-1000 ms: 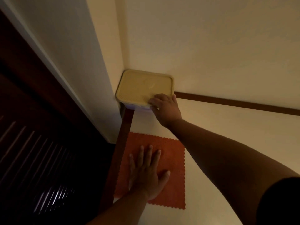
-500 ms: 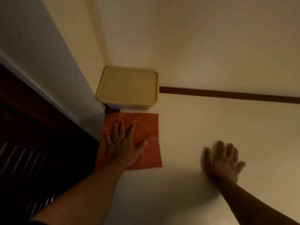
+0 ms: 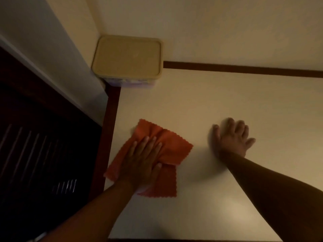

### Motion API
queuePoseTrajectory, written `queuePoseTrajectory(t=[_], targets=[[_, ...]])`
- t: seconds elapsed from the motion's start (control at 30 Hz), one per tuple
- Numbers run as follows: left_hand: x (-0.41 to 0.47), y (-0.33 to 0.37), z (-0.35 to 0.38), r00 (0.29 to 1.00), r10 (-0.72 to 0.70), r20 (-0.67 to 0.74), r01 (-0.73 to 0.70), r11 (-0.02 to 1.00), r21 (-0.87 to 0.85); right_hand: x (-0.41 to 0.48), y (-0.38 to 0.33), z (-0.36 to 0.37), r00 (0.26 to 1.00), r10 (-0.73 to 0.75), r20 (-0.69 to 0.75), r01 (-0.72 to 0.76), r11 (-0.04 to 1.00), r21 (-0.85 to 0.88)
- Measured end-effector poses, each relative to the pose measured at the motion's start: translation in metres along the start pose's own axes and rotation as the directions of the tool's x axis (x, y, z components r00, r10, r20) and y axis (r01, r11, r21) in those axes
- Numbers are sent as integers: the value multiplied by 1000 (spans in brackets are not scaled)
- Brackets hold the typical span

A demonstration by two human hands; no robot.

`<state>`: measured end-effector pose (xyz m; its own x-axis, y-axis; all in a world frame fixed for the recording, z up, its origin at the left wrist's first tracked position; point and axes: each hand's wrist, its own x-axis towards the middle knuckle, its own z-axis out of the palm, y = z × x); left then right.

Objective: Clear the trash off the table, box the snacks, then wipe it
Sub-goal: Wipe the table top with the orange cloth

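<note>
An orange cloth [image 3: 172, 149] with a zigzag edge lies rumpled on the pale table [image 3: 218, 105] near its left side. My left hand [image 3: 143, 163] presses flat on the cloth, fingers straight, thumb out to the right. To its right my right hand [image 3: 233, 137] rests flat on the bare tabletop with spread fingers, holding nothing. In the far left corner stands the snack box [image 3: 127, 58], a clear tub with its tan lid closed; coloured contents show faintly through its front wall.
The table has a dark brown rim [image 3: 111, 119] on the left and along the back. Walls [image 3: 209, 28] meet right behind the box. A dark slatted surface [image 3: 35, 154] lies beyond the left edge.
My left hand has dragged the cloth from beside the box toward me and to the right, bunching it. My right hand left the box lid and now rests on the table.
</note>
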<state>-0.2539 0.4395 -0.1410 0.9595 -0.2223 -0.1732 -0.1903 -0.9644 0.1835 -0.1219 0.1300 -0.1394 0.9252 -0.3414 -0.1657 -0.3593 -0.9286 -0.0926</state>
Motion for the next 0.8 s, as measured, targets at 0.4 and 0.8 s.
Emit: queuePoseTrajectory(t=[0.4,0.8], targets=[[4,17,1,902,-431,-13,431,902,0,2,22,10,995,-92,46,88,993,84],[-216,40,36,871,-484,79,481,875,56,-102,157,-6,977,-181,111,184,983,-18]])
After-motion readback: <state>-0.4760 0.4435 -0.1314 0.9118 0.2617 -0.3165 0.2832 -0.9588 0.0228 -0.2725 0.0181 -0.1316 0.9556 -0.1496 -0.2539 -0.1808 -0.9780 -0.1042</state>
